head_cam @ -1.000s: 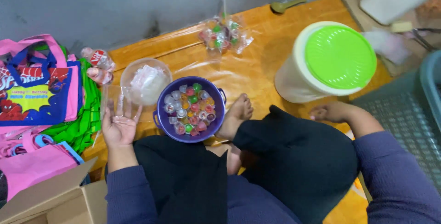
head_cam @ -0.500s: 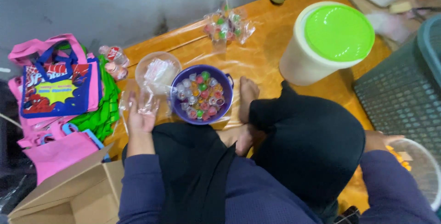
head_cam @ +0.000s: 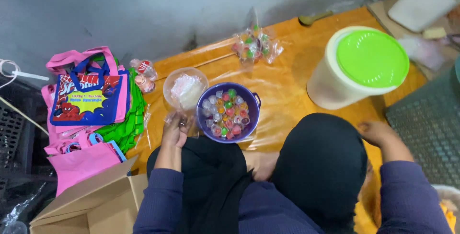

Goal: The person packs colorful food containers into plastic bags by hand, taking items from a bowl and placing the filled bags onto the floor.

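Observation:
My left hand (head_cam: pixel 175 131) is beside the left rim of a purple bowl (head_cam: pixel 253 119) full of small coloured jelly cups. It pinches a small clear plastic bag (head_cam: pixel 171 117). Just above it stands a clear bowl (head_cam: pixel 167 86) holding more folded clear bags. My right hand (head_cam: pixel 379 134) rests with curled fingers on the orange mat (head_cam: pixel 287 85), past my knee in black cloth. Nothing shows in the right hand.
A white bucket with a green lid (head_cam: pixel 326 85) stands at the right. Filled clear packets (head_cam: pixel 255 47) lie at the back. Pink and blue tote bags (head_cam: pixel 86 97) on green ones (head_cam: pixel 132 119), a cardboard box (head_cam: pixel 91 200), and a grey mesh crate (head_cam: pixel 431 123) surround me.
The view has shifted. My right hand has come back from the far right to the mat near my knee. My left hand stays by the purple bowl.

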